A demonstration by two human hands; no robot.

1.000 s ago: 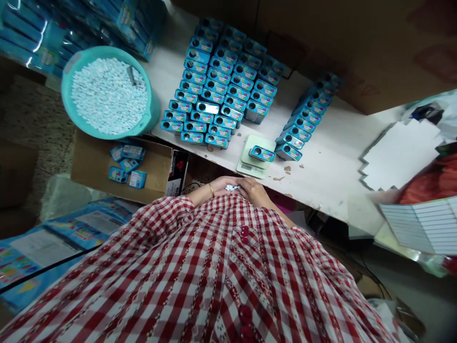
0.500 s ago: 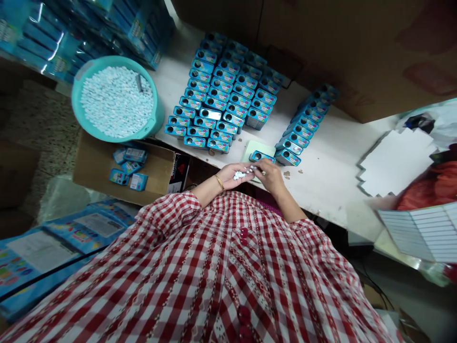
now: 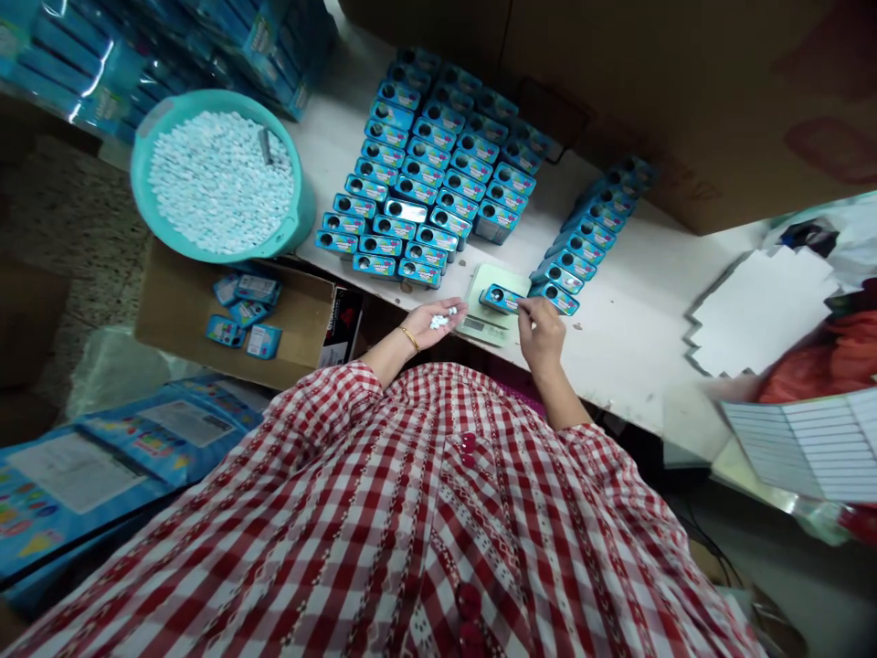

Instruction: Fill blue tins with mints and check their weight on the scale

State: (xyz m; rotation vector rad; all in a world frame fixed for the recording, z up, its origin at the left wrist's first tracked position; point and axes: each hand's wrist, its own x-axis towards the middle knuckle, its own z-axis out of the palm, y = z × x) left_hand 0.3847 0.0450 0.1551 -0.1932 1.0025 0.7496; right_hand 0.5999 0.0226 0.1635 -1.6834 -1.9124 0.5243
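My left hand (image 3: 426,327) is palm up and slightly cupped, holding a small pile of white candies (image 3: 440,320). To its right, a pale green weighing scale (image 3: 483,331) lies on the table. A small blue box (image 3: 499,298) with a round dark opening in its top stands on the scale. My right hand (image 3: 543,334) is closed in a pinch at the right end of this box, thumb and fingertips touching it. The scale's display faces me, but its figures are too small to read.
A turquoise tub (image 3: 307,206) of white candies, with a grey scoop (image 3: 265,146) in it, stands left. Rows of blue boxes (image 3: 417,187) stand mid-table, and another row (image 3: 582,247) right. Below the tub, a carton (image 3: 294,352) holds several boxes. A large carton (image 3: 617,82) stands behind.
My hands have moved apart. The left drew back leftward with the candies; the right left the palm and took hold of the blue box on the scale. The scale's display is now uncovered.
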